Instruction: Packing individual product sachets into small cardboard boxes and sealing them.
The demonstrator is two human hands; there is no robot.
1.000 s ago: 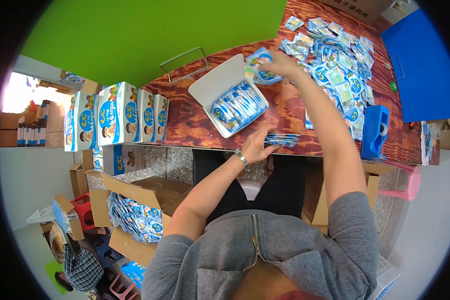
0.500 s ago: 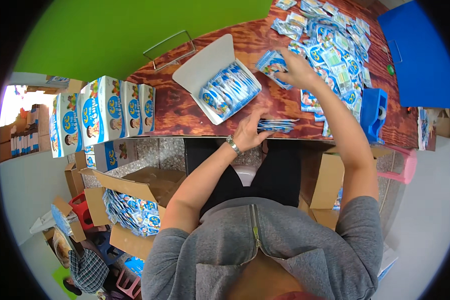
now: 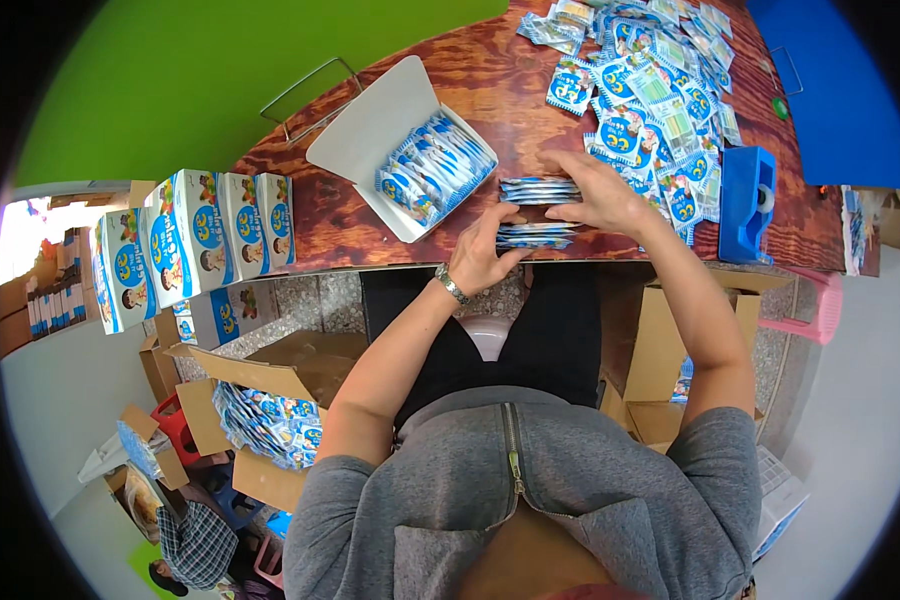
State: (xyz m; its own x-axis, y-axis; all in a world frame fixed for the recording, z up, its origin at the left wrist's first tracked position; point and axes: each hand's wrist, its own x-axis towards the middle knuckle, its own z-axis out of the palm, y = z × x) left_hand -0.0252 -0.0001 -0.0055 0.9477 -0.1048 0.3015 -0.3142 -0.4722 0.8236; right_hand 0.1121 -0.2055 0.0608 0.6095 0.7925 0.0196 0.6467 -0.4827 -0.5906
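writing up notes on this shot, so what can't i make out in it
Head view: exact count in lower packet stack; left grip covers one end.
Head view: exact count in upper packet stack; right grip covers one end.
Head view: underneath of loose packet pile; its top layer hides it.
Head view: floor of white box; boxed packets cover it.
Head view: far end of blue panel; cut off by upper edge.
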